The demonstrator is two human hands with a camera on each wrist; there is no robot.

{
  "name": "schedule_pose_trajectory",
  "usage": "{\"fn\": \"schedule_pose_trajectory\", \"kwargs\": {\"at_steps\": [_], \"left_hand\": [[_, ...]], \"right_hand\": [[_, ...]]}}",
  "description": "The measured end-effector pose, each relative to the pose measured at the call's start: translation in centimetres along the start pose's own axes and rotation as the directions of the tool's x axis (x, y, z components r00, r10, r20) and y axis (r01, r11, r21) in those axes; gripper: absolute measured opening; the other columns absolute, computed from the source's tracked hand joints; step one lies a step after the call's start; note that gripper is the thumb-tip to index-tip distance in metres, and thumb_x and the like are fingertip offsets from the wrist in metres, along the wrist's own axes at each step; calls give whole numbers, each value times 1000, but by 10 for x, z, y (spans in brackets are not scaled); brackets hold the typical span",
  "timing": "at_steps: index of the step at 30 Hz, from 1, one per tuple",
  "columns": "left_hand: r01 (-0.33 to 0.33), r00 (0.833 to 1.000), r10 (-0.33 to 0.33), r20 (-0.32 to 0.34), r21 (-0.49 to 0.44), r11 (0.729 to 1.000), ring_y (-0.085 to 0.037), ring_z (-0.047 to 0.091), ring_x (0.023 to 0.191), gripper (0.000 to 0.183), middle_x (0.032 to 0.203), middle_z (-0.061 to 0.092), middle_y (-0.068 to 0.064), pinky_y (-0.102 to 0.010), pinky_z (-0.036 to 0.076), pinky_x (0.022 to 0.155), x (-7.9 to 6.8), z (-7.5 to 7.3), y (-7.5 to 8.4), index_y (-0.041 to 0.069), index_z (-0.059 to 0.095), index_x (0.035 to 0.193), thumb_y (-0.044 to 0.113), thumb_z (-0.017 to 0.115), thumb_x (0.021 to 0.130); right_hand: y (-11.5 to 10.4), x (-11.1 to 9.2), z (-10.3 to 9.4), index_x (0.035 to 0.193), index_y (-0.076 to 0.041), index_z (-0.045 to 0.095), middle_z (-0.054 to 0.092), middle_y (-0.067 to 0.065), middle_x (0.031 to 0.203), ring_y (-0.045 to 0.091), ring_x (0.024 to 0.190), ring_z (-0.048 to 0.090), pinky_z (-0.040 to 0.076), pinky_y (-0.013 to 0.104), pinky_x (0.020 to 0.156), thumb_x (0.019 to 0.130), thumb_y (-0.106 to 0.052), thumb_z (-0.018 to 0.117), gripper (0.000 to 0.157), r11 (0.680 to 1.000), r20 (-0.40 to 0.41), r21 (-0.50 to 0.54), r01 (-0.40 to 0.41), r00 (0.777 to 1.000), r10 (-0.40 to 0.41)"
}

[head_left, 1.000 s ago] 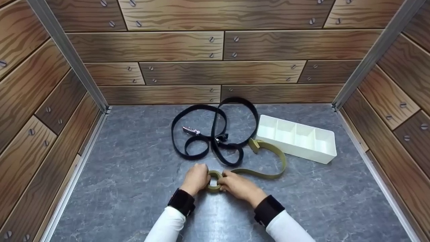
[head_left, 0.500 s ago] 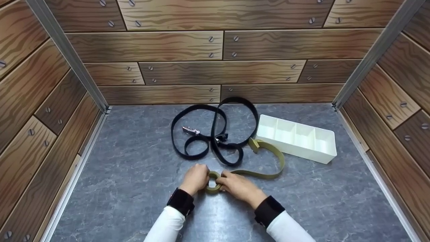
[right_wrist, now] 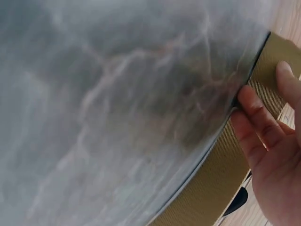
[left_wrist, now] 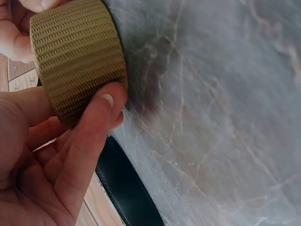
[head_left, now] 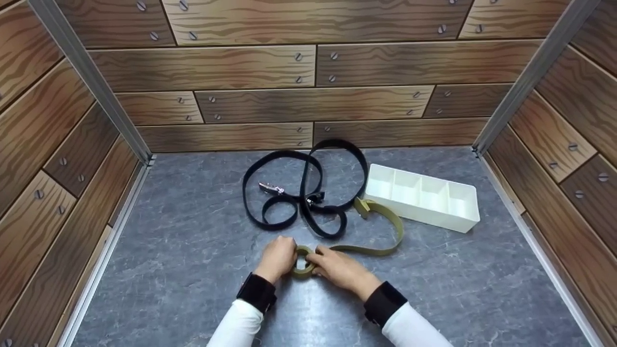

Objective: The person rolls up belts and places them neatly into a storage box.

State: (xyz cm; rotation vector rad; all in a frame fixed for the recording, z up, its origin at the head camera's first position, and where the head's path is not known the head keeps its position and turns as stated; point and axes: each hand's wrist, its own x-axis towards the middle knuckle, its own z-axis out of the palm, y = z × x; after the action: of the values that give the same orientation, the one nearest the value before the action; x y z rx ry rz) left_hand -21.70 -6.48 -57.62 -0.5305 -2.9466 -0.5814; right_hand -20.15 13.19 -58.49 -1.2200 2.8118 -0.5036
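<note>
Olive strap point(head_left: 399, 231) is on the table point(head_left: 193, 241), front and centre; one end is wound into a coil point(head_left: 302, 273) between the hands.

Left hand point(head_left: 278, 258): grip closed, thumb pressed to the coil's outer face, fingers behind. Right hand point(head_left: 342, 271): grip closed too, pinching the coil's other side near where the tail runs off to the right. Each hand is gapped only by the strap's thickness.

Hidden stuff: fingers cover both sides of the coil, so can't count turns. Wound end isn't readable. Left wrist view cuts the coil at the top and shows only a few right-hand fingers in the corner. Right wrist view crops the right hand at the frame edge; small dark item point(right_wrist: 236, 201) below it, can't tell what. Sleeves point(head_left: 237, 324) run out of frame at the bottom.

Black straps point(head_left: 277, 226) overlap behind the hands; can't trace which loop belongs to which. Silver buckle point(head_left: 271, 188) detail too small to make out.

Tail curves right, then back to an olive buckle point(head_left: 362, 208) just beside the white tray point(head_left: 429, 217); contact there unclear. Tray has four compartments.

Edges: table stretches left of the hands to a metal rail point(head_left: 112, 241), and right below the tray. Wood-look panel point(head_left: 212, 137) closes the back, near the black loops.
</note>
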Motion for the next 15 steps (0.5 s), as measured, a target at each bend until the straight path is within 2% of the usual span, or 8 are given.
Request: {"fn": "schedule_pose_trajectory", "kwargs": {"at_steps": [3,7,11,15], "left_hand": [[-10,1000,10,0,3,1000,-32,64,62,19,68,65,-11,-43,51,57,-1,0,-2,7,61,62,4,68,79],[7,1000,-7,-20,1,1000,-33,64,62,22,68,65,-11,-44,51,56,-4,1,-4,9,59,61,10,71,80],[54,999,-53,5,-35,998,-31,63,62,26,66,64,-9,-43,50,55,-7,1,-5,11,57,60,14,73,80],[52,998,-50,47,-48,997,-28,64,63,24,68,65,-8,-41,50,56,-7,1,-2,10,60,61,9,71,82]], "right_hand": [[0,1,-1,108,-18,61,47,-3,94,12,71,51,47,29,62,93,-23,66,16,1000,-5,-6,10,1000,-10],[-4,4,1,97,-17,58,49,-1,97,13,74,55,48,29,63,93,-28,65,13,1000,6,-6,-5,1000,5],[-7,3,3,95,-18,57,47,0,97,12,73,53,48,29,62,93,-33,65,17,999,15,5,-32,999,32],[-5,0,3,100,-18,60,47,-2,96,10,72,51,47,28,63,93,-30,66,15,1000,-5,16,-5,1000,5]]}}
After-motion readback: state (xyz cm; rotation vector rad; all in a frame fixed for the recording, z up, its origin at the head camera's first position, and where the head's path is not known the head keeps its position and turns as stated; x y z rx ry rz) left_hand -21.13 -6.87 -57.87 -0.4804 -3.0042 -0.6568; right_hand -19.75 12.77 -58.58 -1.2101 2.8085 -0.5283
